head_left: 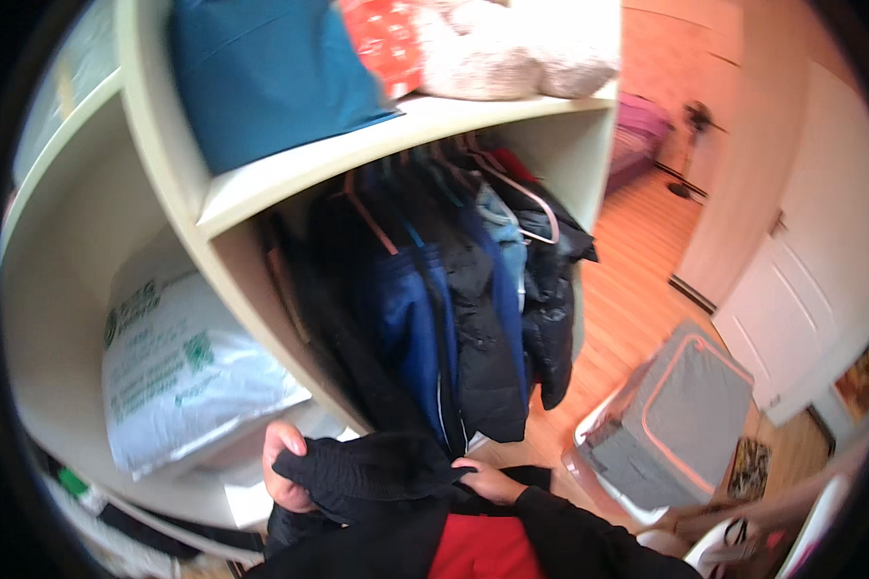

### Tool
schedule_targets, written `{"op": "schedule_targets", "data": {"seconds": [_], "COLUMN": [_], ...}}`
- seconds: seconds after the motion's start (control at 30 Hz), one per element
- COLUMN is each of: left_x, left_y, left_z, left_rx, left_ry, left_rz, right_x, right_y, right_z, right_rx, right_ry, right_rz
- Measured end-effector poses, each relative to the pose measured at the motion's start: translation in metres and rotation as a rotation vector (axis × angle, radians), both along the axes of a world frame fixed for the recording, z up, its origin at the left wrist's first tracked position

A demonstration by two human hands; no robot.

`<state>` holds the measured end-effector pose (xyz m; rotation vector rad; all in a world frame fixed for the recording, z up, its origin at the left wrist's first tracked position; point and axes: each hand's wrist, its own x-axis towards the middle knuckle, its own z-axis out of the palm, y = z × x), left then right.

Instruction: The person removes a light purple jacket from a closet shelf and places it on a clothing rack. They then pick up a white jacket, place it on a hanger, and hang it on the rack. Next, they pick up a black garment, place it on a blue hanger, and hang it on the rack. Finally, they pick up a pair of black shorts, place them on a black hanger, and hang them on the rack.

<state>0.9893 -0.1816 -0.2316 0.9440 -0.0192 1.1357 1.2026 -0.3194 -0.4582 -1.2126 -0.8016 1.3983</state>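
Apparently I'm partway: the black garment (377, 470) hangs between my hands, the left (286, 470) gripping one end, the right (492, 482) pinching the other, neither folded nor on a hanger. Jackets (488, 328) already hang inside the wardrobe (294, 147). Beyond, a grey storage box (686, 415) stands on the wooden floor (628, 289) near a white door (792, 299).

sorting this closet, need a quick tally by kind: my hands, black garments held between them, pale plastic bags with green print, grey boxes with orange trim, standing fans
Left hand and right hand: 2
Black garment held between them: 1
Pale plastic bag with green print: 1
Grey box with orange trim: 1
Standing fan: 1
Total: 6
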Motion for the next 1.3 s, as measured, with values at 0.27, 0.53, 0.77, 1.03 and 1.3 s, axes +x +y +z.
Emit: {"op": "schedule_targets", "data": {"seconds": [0.27,0.53,0.77,1.03,1.3], "left_x": [0.048,0.139,0.229,0.257,0.271], "left_y": [0.016,0.016,-0.085,-0.142,-0.105], "left_z": [-0.026,-0.078,-0.140,-0.153,-0.101], "left_rx": [0.219,1.369,1.268,1.217,0.772], "left_ry": [0.394,1.343,0.764,0.976,0.457], "left_rz": [-0.014,-0.004,-0.643,-1.516,-1.271], "right_x": [0.045,0.016,-0.030,-0.067,-0.085], "right_y": [-0.104,-0.217,-0.280,-0.308,-0.295], "right_z": [0.037,0.131,0.148,0.111,0.056], "right_rx": [0.306,0.226,0.402,0.372,0.039], "right_ry": [-0.537,-0.558,-0.481,-0.450,-0.217], "right_rz": [-0.715,-1.235,-1.505,-1.941,-1.745]}}
